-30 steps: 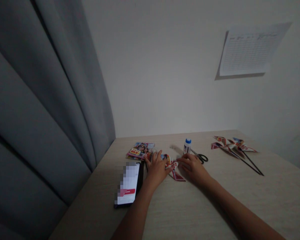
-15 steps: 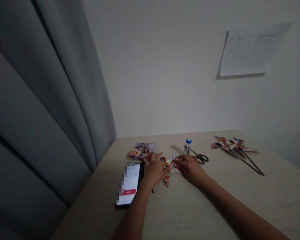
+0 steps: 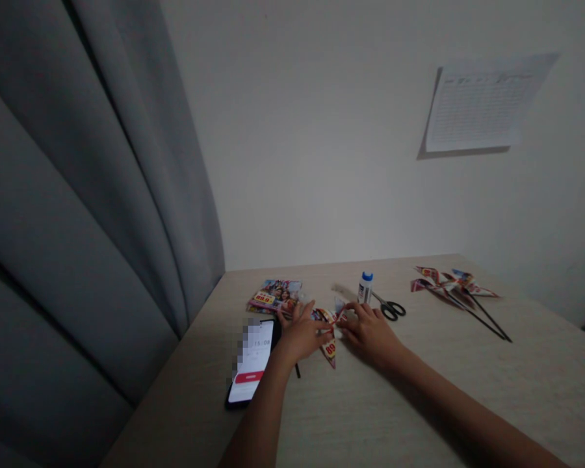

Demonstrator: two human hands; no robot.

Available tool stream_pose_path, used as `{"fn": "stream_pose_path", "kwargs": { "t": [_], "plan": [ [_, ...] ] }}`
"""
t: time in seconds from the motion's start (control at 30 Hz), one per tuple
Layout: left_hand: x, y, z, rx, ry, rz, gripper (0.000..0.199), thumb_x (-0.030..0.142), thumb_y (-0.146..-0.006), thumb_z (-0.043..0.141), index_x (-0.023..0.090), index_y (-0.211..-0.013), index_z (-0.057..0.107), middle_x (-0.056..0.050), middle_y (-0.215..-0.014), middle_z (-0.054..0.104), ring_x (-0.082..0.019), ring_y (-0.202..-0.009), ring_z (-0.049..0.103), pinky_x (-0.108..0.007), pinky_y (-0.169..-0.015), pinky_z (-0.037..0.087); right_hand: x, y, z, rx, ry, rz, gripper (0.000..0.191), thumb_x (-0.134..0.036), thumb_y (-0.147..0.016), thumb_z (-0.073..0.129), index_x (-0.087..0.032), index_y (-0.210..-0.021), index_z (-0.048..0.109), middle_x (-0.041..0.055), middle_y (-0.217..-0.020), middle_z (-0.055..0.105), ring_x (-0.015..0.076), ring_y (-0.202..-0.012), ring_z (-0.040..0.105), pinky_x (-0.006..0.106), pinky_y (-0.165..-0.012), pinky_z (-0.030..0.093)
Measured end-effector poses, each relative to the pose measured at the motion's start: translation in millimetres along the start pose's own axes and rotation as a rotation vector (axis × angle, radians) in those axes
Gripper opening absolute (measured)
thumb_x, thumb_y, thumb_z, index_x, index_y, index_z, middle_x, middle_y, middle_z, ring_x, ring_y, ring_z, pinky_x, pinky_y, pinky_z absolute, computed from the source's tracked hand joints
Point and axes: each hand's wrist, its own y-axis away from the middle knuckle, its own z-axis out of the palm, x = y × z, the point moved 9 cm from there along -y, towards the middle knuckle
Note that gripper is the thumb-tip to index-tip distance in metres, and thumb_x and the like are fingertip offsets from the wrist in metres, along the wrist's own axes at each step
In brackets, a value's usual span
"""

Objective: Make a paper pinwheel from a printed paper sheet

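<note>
A paper pinwheel (image 3: 329,351), folded from printed advertising sheet with red, yellow and white on it, lies on the table between my hands. My left hand (image 3: 302,333) holds its left side, thumb and fingers pressed on the paper near the middle. From the right, my right hand (image 3: 372,331) pinches a folded blade with its fingertips close to the centre. My fingers cover part of the pinwheel. A short dark stick (image 3: 298,370) shows beside my left wrist.
A lit phone (image 3: 249,370) lies left of my left forearm, behind it a stack of printed paper (image 3: 276,296). Beyond my right hand are an upright glue stick (image 3: 365,288) and black-handled scissors (image 3: 394,311). Pinwheels on dark sticks (image 3: 453,283) lie at the right.
My right hand has shifted slightly left at the pinwheel. The lower blade has swung a little to the right, while my left hand stays nearly in place.
</note>
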Motion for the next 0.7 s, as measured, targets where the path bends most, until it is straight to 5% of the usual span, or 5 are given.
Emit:
{"fn": "stream_pose_path", "kwargs": {
  "t": [0.27, 0.7],
  "plan": [
    [-2.1, -1.3, 2.9, -0.030, -0.013, -0.017, 0.039, 0.060, -0.088, 0.051, 0.046, -0.120, 0.069, -0.002, -0.163, 0.027, -0.042, -0.150, 0.012, -0.079, -0.105, -0.004, 3.8, -0.6, 6.0, -0.012, -0.032, 0.059, 0.033, -0.037, -0.099, 0.045, -0.034, -0.122, 0.068, 0.0117, -0.135, 0.054, 0.0311, -0.122, 0.047, 0.049, -0.098, 0.038],
    [-1.9, -4.9, 2.8, 0.019, 0.010, 0.010, 0.031, 0.057, -0.086, 0.058, 0.049, -0.114, 0.071, 0.004, -0.162, 0.030, -0.042, -0.150, 0.011, -0.080, -0.104, -0.006, 5.4, -7.2, 4.3, -0.087, -0.061, -0.085, 0.036, -0.037, -0.100, 0.042, -0.035, -0.128, 0.064, 0.0072, -0.143, 0.050, 0.0298, -0.120, 0.049, 0.047, -0.098, 0.044]
  ]
}}
